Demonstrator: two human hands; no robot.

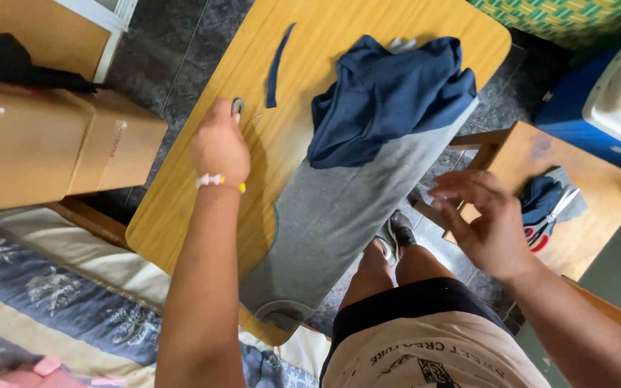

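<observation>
My left hand (218, 144) rests on the yellow wooden table (181, 208) with its fingers curled over a small grey metal object (237, 106); a bead bracelet circles the wrist. Just beyond lies a narrow strip of navy cloth (277, 66). A crumpled navy garment (389, 97) sits on a grey cloth (339, 208) that hangs over the table's right edge. My right hand (484, 219) hovers with fingers spread, holding nothing, to the right of the grey cloth and above a small wooden stool (583, 194).
On the stool lie a navy scrap and scissors (551, 208). Cardboard boxes (44, 144) stand at left, a patterned mattress (52, 302) at lower left, a blue and white cooler (605, 100) at upper right. My legs and shoes (393, 237) are beside the table.
</observation>
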